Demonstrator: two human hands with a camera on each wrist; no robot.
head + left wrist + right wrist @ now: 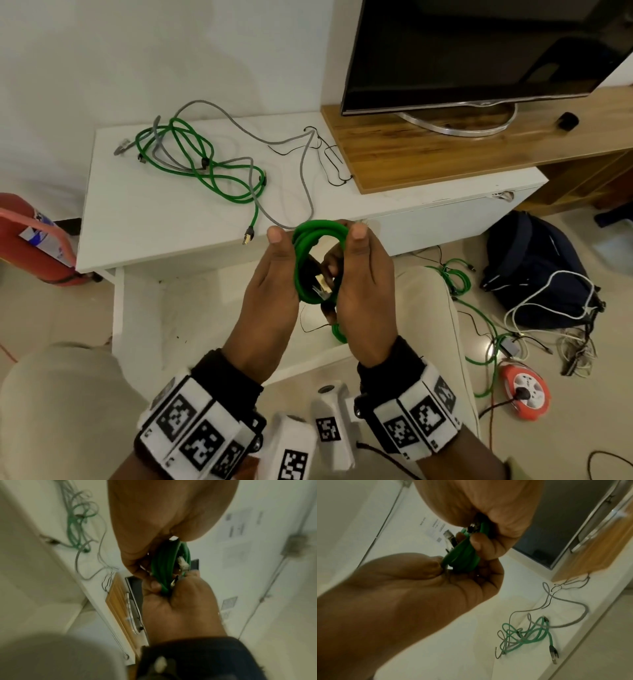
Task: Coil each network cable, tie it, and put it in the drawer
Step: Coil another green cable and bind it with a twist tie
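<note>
A green network cable wound into a small coil [317,236] is held upright between my hands in front of the white table [154,222]. My left hand [270,274] grips its left side and my right hand [363,281] its right side, thumbs pointing up. A gold-toned plug [322,285] sticks out inside the loop. A thin black tie wire [308,327] dangles below. The wrist views show the coil [164,563] [464,557] pinched by fingers of both hands. A loose green cable [191,161] and a grey cable [274,144] lie tangled on the table.
Thin black tie wires [329,161] lie beside a wooden stand [445,147] carrying a TV [479,51]. A white pulled-out drawer [205,308] shows under the table's front edge. Red extinguisher [34,240] at the left; backpack [534,267], orange cable reel [527,390] and floor cables at the right.
</note>
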